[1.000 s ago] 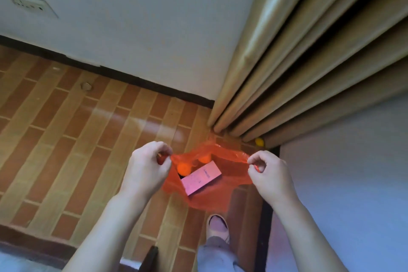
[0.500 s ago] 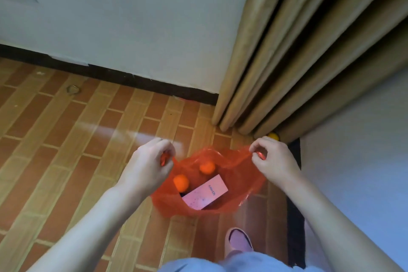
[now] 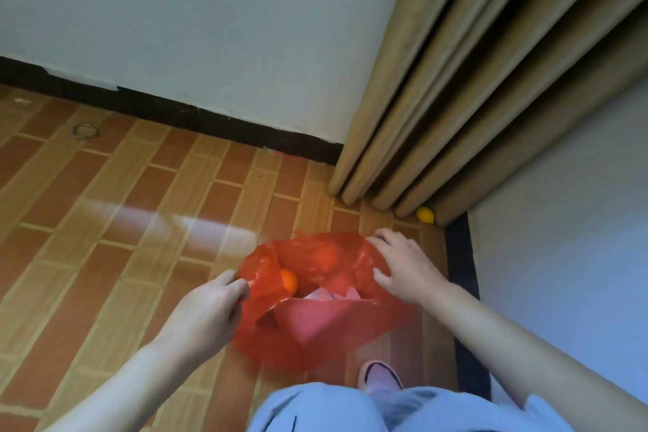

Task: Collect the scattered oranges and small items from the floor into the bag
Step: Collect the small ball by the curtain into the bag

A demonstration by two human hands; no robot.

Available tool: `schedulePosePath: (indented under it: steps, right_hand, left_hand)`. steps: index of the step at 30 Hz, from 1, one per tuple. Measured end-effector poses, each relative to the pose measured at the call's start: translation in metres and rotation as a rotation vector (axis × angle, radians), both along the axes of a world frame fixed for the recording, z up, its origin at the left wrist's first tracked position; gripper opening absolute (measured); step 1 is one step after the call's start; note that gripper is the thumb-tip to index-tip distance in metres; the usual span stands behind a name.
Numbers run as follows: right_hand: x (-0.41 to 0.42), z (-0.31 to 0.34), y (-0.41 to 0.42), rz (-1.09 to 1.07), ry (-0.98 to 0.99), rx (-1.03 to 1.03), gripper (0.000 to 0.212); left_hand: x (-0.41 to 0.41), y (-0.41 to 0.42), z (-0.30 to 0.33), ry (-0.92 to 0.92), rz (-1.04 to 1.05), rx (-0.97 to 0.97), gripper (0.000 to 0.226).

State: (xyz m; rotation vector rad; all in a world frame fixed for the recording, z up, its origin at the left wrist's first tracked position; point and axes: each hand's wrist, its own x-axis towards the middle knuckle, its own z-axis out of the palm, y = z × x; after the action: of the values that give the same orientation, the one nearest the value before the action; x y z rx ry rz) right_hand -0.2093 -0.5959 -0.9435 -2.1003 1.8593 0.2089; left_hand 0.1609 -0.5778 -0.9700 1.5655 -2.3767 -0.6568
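Left hand (image 3: 207, 309) pinches the thin red plastic bag (image 3: 315, 319) at its rim; right hand (image 3: 403, 270) rests on it, fingers spread. Bag looks flimsy and slippery, best held by the rim.

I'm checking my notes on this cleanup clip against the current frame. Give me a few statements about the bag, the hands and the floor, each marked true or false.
1. The left hand pinches the edge of the red bag. True.
2. The right hand grips an orange. False: its fingers are spread on the bag's far rim and hold no fruit.
3. An orange shows inside the bag. True.
4. The yellow fruit lies in the bag. False: it lies on the floor at the foot of the curtain.
5. The bag hangs from a hook on the wall. False: the hands hold it low over the floor.
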Motion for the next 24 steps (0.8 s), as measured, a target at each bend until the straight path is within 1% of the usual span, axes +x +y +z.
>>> schedulePosePath:
  steps: [2,4,7,9,11,13,14,16,18,19,21,24]
  right_hand:
    - [0.005,-0.016,0.002,0.004,0.063,0.067,0.071]
    - [0.004,-0.029,0.007,-0.017,0.082,0.153,0.076]
    - [-0.009,-0.045,0.018,-0.065,0.111,0.22,0.076]
    - [-0.024,-0.052,0.021,-0.105,0.148,0.233,0.072]
    - [-0.033,-0.057,0.017,-0.129,0.175,0.243,0.063]
    - [-0.032,-0.057,0.01,-0.093,0.185,0.199,0.052]
    - [-0.029,-0.057,0.005,-0.052,0.187,0.133,0.049]
    - [-0.019,-0.056,-0.006,0.061,0.166,-0.032,0.05]
    - [-0.007,-0.061,-0.017,0.195,0.087,-0.159,0.058]
    - [-0.001,-0.066,-0.022,0.273,0.049,-0.187,0.062]
    - [0.008,-0.082,-0.031,0.428,0.026,-0.191,0.073]
    - [0.017,-0.116,-0.039,0.578,0.086,-0.102,0.093]
  left_hand:
    - [-0.001,-0.001,-0.002,0.009,0.019,0.015,0.023]
    - [-0.003,-0.004,0.002,0.012,0.038,-0.003,0.017]
    - [0.001,-0.008,0.001,-0.067,0.103,-0.015,0.008]
    - [0.007,-0.011,-0.005,-0.192,0.157,-0.012,0.003]
    - [0.01,-0.015,-0.006,-0.363,0.197,-0.015,0.012]
    - [0.002,-0.019,0.001,-0.465,0.211,-0.08,0.022]
    - [-0.006,-0.02,0.008,-0.464,0.197,-0.13,0.026]
    - [-0.032,-0.019,0.018,-0.414,0.101,-0.205,0.037]
    - [-0.061,-0.015,0.019,-0.362,-0.046,-0.211,0.046]
    - [-0.075,-0.013,0.015,-0.358,-0.118,-0.183,0.052]
    - [-0.098,-0.008,-0.001,-0.404,-0.235,-0.092,0.067]
    - [-0.117,-0.009,-0.024,-0.505,-0.347,-0.003,0.084]
